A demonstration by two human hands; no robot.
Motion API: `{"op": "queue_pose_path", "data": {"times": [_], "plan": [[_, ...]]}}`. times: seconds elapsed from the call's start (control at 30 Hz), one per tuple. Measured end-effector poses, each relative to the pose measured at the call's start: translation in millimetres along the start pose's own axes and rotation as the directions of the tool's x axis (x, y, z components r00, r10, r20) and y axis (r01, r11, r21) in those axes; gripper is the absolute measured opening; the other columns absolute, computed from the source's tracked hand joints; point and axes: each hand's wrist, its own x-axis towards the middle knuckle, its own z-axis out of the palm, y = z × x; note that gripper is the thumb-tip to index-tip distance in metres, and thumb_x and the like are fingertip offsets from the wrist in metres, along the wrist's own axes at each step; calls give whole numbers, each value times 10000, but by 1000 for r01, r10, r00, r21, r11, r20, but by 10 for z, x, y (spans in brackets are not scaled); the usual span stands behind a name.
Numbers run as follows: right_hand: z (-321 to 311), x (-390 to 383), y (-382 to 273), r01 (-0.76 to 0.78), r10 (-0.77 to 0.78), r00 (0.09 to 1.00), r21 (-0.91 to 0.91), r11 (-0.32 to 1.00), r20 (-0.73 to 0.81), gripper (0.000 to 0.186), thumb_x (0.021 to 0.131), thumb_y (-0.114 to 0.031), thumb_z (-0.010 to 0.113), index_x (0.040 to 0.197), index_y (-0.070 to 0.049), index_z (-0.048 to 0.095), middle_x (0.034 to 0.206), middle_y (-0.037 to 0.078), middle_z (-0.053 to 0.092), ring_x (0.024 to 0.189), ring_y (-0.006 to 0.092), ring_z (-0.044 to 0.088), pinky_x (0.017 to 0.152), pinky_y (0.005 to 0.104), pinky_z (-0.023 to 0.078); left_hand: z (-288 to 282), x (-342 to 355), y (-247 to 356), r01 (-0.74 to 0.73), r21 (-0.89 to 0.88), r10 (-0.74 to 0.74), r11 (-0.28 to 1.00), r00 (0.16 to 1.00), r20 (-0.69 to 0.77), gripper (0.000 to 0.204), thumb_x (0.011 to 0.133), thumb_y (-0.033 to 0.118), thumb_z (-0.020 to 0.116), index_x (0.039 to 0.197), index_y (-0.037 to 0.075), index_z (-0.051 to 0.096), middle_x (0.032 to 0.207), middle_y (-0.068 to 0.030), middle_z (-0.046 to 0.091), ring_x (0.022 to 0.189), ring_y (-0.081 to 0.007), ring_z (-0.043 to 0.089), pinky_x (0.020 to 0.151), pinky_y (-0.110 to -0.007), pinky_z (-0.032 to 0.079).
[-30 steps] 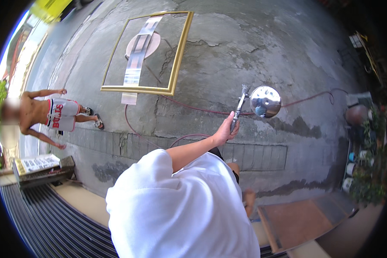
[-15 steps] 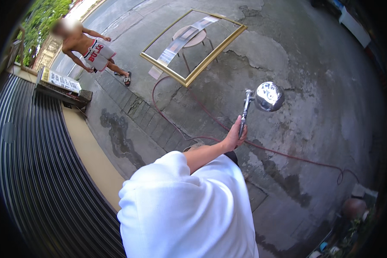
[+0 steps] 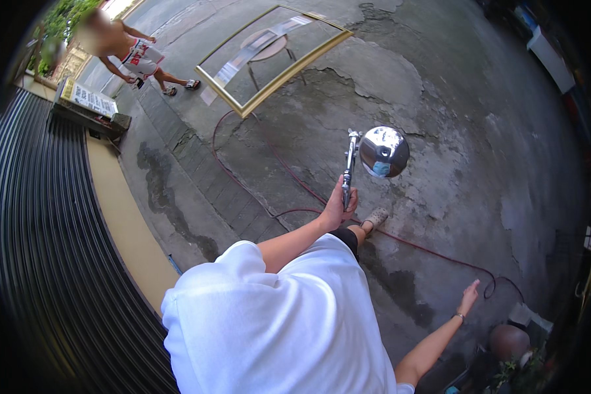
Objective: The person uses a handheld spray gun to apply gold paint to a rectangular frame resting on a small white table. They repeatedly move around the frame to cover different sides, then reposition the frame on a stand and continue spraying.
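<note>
Asker: What has changed since half a second ago?

Describer: The right hand [image 3: 467, 299] has come into view at four o'clock, with a bracelet [image 3: 459, 318] at its wrist. A shoe [image 3: 375, 218] now shows between three and four o'clock. The left hand [image 3: 339, 205] and its silver sprayer [image 3: 348, 174] sit a little further toward nine o'clock, and the sprayer's round shiny cup [image 3: 384, 154] faces us more squarely. The gold frame [image 3: 295, 74] at twelve has slid toward nine as well.

Asker: How are the hands gripping?

Describer: The left, just off centre toward three o'clock, has its fingers curled firmly around the sprayer's handle. The right is well away from the sprayer and small in view; I cannot tell whether its fingers are spread or pressed together.

Asker: And where is the sprayer?

Describer: Near centre, toward two o'clock, standing up out of the left fist.

Asker: Count things for me.

Describer: Two hands of the wearer, one sprayer, one cup, one bracelet, one shoe. At twelve, one frame, one round stool [image 3: 276, 52] and one pale strip [image 3: 235, 65] crossing the seat. One red hose [image 3: 440, 253] on the ground, running out toward four. One other person [image 3: 141, 62], between ten and eleven, in two sandals [image 3: 192, 84].
</note>
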Motion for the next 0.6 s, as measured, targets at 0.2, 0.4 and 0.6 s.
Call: {"op": "queue_pose_path", "data": {"times": [0.2,0.4,0.6], "plan": [[271,-79,972,-60,65,995,-61,996,70,250,1017,-118,381,1060,-1,598,707,83,544,522,163,517,439,346,570,917,1326,-614,70,44,-70,997,998,5,733,973,782,242,646,153,429,508,29,370,397,-93,301,386,-262,199],[479,-1013,1635,-420,640,723,-568,708,262,352,1059,-317,437,994,-39,645,860,130,672,741,260,636,693,415,511,2154,2873,-907,85,59,-93,995,986,136,733,973,779,254,654,140,419,518,20,374,397,-104,298,389,-265,213],[237,-434,1288,-709,745,577,-248,661,335,382,1042,-384,471,1006,-44,640,858,132,680,715,252,645,649,415,512,3166,3867,-1335,198,60,-207,978,951,228,764,902,850,281,688,128,408,560,15,372,418,-90,322,377,-260,226]]}}
